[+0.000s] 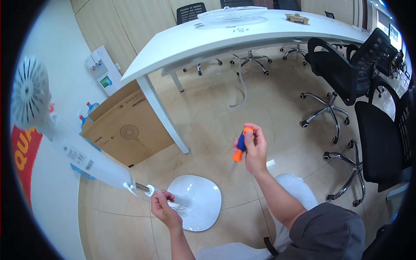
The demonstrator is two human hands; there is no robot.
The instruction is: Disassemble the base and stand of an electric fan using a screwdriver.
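My right hand (255, 149) grips a screwdriver (242, 144) with a blue and orange handle, its blurred shaft angled down and apart from the fan. To the left, a white standing fan (93, 160) leans large across the view, its vented motor head without grille or blades. A short metal section of pole (142, 187) shows above a white collar (150, 190). Just below that collar is my left hand (164, 208), its fingers curled together in front of the pole; whatever they hold is hidden. The fan's glossy white base (203, 195) rests on the floor, with a bundled white cord (178, 208) by the pole.
A white table (173, 45) bears a clear fan grille (234, 14), small loose parts (241, 30) and a brown cardboard piece (297, 18). A large carton (125, 125) leans by its leg. Black wheeled chairs (342, 69) stand right. A water dispenser (103, 69) is behind.
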